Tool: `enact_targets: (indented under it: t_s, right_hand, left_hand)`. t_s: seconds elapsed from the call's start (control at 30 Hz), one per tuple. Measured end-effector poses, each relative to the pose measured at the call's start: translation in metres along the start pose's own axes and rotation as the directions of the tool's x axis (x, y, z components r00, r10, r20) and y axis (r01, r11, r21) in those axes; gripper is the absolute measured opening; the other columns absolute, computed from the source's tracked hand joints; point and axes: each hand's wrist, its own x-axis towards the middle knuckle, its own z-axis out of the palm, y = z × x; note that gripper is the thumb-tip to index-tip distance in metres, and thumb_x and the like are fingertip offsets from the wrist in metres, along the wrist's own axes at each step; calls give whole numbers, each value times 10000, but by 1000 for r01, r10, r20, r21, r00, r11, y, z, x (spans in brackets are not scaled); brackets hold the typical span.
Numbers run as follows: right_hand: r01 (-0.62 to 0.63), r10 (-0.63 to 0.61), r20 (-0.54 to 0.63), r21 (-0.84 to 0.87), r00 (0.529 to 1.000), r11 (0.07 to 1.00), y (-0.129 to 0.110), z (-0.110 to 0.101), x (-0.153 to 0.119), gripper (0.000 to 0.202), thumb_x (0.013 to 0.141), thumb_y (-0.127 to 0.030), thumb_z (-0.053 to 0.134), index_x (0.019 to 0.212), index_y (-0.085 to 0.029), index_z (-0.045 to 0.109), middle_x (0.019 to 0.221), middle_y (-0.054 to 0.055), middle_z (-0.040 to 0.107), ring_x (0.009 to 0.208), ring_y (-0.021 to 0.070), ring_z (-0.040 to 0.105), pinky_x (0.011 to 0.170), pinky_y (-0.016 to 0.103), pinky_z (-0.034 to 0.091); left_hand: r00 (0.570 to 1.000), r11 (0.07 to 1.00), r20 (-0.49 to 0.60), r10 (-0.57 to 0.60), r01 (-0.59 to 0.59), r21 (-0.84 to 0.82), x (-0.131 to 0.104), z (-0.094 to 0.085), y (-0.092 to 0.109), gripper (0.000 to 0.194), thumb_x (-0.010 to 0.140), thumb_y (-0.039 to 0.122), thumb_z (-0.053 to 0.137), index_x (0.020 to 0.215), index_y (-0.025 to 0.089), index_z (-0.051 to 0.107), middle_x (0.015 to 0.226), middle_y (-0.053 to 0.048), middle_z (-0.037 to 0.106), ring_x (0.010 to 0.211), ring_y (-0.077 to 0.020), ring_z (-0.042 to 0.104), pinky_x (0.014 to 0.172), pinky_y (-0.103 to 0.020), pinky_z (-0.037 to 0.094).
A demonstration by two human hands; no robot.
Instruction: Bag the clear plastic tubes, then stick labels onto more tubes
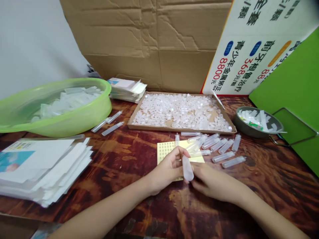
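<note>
A translucent plastic tube [187, 170] is held between my two hands, its rounded end toward me. My left hand [169, 169] has its fingers closed round the tube's left side and far end. From the right, my right hand [211, 181] pinches the same tube, with some fingertips hidden behind it. Just beyond my hands lies a yellow sheet [164, 152] with rows of small round dots, partly covered by my left hand. Several similar tubes [223, 156] are scattered on and beside the sheet, to the right.
A shallow cardboard tray [181, 129] holds many small clear pieces. At the left are a green basin [74, 121] of tubes and a paper stack [50, 166]; another stack [127, 89] stands behind. A grey bowl [259, 131] and wire handle [296, 142] are at the right.
</note>
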Motion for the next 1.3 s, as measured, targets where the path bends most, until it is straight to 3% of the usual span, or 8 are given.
enact_targets:
  t_s: [0.13, 0.2, 0.4, 0.5, 0.67, 0.8, 1.1, 1.3]
  right_hand:
    - [-29, 30, 29, -55, 999, 998, -2, -3, -2, 120, 820, -111, 454, 895, -172, 525, 869, 44, 617, 729, 144, 545, 661, 245, 385]
    - [-27, 31, 52, -67, 998, 997, -2, -4, -2, 117, 809, -89, 456, 856, -176, 519, 870, 42, 625, 740, 143, 547, 663, 240, 379]
    - [-42, 44, 13, -91, 999, 995, 0, -1, 1, 90, 861, -120, 440, 844, -177, 508, 834, 29, 613, 716, 135, 556, 641, 234, 378]
    - [-5, 1, -14, -249, 1000, 969, -4, 1, 0, 115, 890, -123, 427, 848, -178, 519, 873, 35, 601, 703, 133, 557, 615, 240, 363]
    - [59, -77, -16, -494, 997, 868, -10, 8, -1, 154, 828, -28, 482, 807, -167, 547, 786, 30, 584, 667, 157, 548, 595, 269, 340]
    - [55, -95, -56, -499, 994, 865, -8, 11, -2, 124, 830, -56, 509, 835, -174, 549, 797, 24, 589, 651, 159, 544, 591, 277, 338]
    - [27, -44, -19, -541, 999, 841, -11, 14, 1, 134, 804, -48, 524, 769, -170, 565, 723, 29, 611, 603, 182, 570, 539, 294, 293]
    - [-62, 42, -61, -369, 997, 928, -6, 15, 2, 109, 844, -96, 477, 863, -168, 557, 817, 49, 638, 673, 175, 590, 575, 279, 313]
  left_hand:
    - [973, 983, -209, 98, -61, 176, 0, 5, -15, 268, 863, 463, 481, 852, 211, 392, 553, 93, 424, 392, -45, 392, 399, -152, 331]
    - [962, 977, -254, 96, -42, 211, 0, 6, -22, 302, 885, 504, 399, 812, 213, 377, 500, 103, 366, 340, -47, 321, 353, -160, 277]
    - [960, 977, -263, 99, -43, 210, 0, 11, -27, 324, 875, 530, 403, 801, 216, 371, 493, 107, 307, 337, -50, 261, 327, -169, 220]
    - [952, 978, -287, 104, -46, 204, 1, 12, -24, 329, 878, 522, 405, 782, 209, 369, 502, 101, 315, 362, -50, 273, 339, -163, 242]
    - [951, 969, -282, 123, -53, 243, 0, 11, -23, 308, 899, 487, 381, 783, 202, 382, 488, 95, 334, 378, -57, 299, 361, -164, 275]
    - [955, 960, -270, 122, -44, 277, -1, 11, -23, 295, 905, 469, 381, 780, 202, 388, 504, 91, 358, 379, -55, 322, 366, -164, 289]
    - [952, 962, -285, 115, -35, 272, 0, 11, -22, 271, 919, 457, 354, 823, 207, 392, 517, 95, 371, 381, -50, 342, 380, -152, 312]
    - [959, 956, -263, 107, -26, 294, -1, 10, -24, 285, 916, 471, 352, 828, 203, 398, 532, 90, 391, 385, -47, 354, 394, -152, 333]
